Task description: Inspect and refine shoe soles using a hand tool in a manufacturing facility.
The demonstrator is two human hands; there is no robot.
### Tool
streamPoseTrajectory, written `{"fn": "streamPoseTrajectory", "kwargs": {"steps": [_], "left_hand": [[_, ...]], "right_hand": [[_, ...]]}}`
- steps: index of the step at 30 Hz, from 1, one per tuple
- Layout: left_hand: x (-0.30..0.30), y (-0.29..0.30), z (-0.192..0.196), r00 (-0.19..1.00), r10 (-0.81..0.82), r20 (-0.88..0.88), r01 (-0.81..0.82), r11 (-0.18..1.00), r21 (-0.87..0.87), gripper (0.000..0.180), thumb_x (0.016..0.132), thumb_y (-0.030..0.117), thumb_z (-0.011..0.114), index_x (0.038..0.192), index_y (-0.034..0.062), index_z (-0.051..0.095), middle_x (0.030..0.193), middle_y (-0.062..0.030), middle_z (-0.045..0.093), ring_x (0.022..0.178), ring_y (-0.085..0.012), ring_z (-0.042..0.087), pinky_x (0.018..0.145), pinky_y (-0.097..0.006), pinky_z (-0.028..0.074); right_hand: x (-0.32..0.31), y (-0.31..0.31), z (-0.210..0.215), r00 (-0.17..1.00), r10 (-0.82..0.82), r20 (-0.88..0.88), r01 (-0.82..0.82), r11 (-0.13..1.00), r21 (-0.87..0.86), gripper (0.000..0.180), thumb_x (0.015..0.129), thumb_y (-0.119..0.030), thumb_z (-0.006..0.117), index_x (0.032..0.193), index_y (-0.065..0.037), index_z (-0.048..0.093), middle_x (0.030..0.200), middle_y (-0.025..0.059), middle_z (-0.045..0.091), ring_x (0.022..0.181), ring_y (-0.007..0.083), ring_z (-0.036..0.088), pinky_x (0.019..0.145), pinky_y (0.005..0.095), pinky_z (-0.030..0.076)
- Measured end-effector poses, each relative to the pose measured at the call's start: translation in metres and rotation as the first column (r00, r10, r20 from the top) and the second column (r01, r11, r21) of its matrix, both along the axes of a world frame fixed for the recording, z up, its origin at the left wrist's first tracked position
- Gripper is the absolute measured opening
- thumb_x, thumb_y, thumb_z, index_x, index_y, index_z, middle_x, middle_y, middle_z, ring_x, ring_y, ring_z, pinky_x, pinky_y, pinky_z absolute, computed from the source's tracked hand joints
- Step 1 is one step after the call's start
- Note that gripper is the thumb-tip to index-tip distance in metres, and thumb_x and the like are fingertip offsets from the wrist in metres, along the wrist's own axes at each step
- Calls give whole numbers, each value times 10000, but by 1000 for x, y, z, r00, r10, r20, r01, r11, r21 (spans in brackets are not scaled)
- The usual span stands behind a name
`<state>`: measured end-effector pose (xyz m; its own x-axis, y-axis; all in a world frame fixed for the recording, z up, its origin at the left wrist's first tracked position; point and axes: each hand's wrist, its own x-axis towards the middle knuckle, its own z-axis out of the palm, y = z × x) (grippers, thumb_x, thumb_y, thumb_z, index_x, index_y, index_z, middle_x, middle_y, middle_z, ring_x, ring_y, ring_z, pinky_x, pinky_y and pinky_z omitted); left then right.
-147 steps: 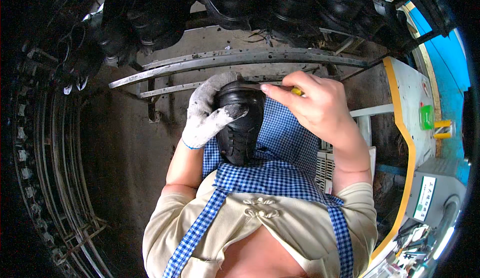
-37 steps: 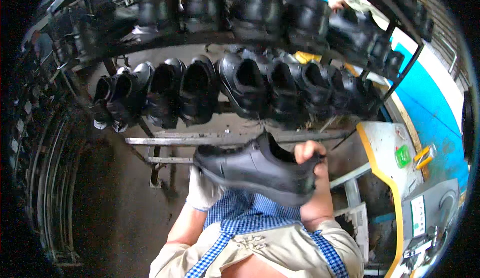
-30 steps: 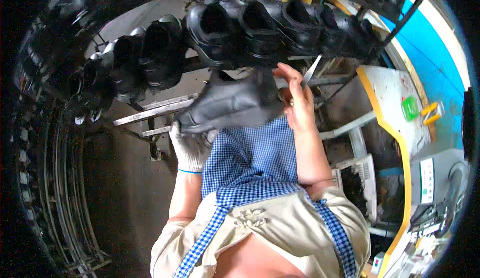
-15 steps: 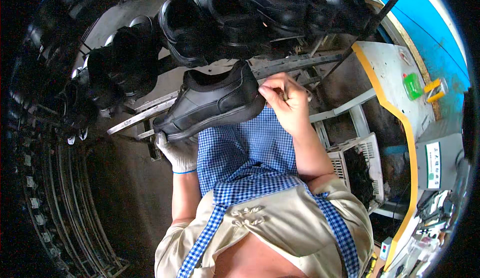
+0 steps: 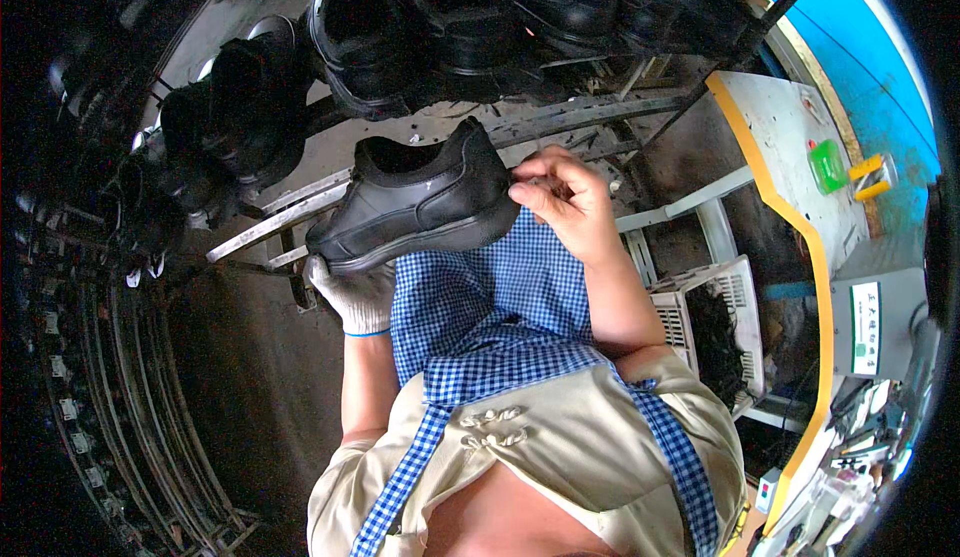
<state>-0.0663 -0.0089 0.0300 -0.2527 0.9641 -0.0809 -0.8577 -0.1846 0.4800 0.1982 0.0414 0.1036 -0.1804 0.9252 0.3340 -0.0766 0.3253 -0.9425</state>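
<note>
A black leather shoe [image 5: 415, 197] is held in front of my blue checked apron, its toe to the left and its opening up. My left hand [image 5: 352, 295], in a white knit glove with a blue cuff, grips the toe end from below; the fingers under the sole are hidden. At the heel is my bare right hand [image 5: 568, 197], its thumb and fingers pinched close to the back of the shoe. Whatever lies in that pinch is too small to make out. A small pale mark shows on the shoe's upper side.
Several black shoes [image 5: 455, 17] stand on a metal rack beyond my hands. On the right are a white table [image 5: 790, 147] with a yellow edge, a green container [image 5: 827, 167] and a white plastic basket [image 5: 750, 332] holding dark scraps. Metal racks [image 5: 150, 397] stand at left.
The shoe has turned slightly, showing more of its upper side, and its heel end has shifted a little left. My right hand has moved slightly left with it, still pinched.
</note>
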Motion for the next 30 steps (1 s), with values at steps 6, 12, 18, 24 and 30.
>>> {"fn": "streamPoseTrajectory", "kwargs": {"steps": [6, 12, 18, 24, 30], "left_hand": [[-7, -2, -3, 997, 56, -46, -59, 996, -61, 709, 742, 547, 620, 1271, 90, 505, 1285, -113, 532, 1161, -275, 528, 955, -437, 466], [-5, 0, -9, 999, -3, 42, 5, 999, -38, 686, 760, 541, 598, 1269, 90, 509, 1290, -110, 531, 1151, -281, 537, 940, -441, 477], [-6, 3, -20, 994, -21, 105, 23, 999, -22, 672, 781, 526, 583, 1288, 94, 497, 1307, -122, 518, 1165, -295, 527, 955, -459, 465], [3, 4, -15, 991, -83, 101, 77, 995, 57, 671, 783, 522, 589, 1288, 90, 497, 1304, -124, 520, 1164, -321, 523, 957, -489, 459], [4, 4, -19, 985, -86, 153, 82, 996, 29, 640, 812, 526, 559, 1300, 119, 483, 1317, -110, 502, 1161, -314, 520, 880, -470, 523]], "right_hand": [[-3, -8, 21, 784, -418, 459, 112, 822, 558, 89, 836, -48, 636, 894, 5, 594, 766, 78, 582, 582, 168, 545, 534, 267, 435], [-5, -7, -6, 992, 89, -89, -99, 989, -114, 119, 930, -153, 550, 943, -35, 544, 668, -28, 454, 513, 45, 408, 445, 205, 323], [-13, -13, -12, 948, 118, -295, -163, 977, -134, 156, 956, -207, 520, 975, -52, 524, 624, -64, 393, 485, 20, 337, 419, 183, 260], [-21, -18, -5, 945, 13, -327, -34, 998, -58, 145, 967, -178, 488, 986, -35, 500, 764, 7, 511, 472, 30, 385, 417, 184, 317], [-21, -21, 2, 947, 28, -319, -46, 998, -51, 156, 967, -181, 482, 1003, -29, 483, 914, 89, 575, 412, 34, 386, 360, 168, 303]]}}
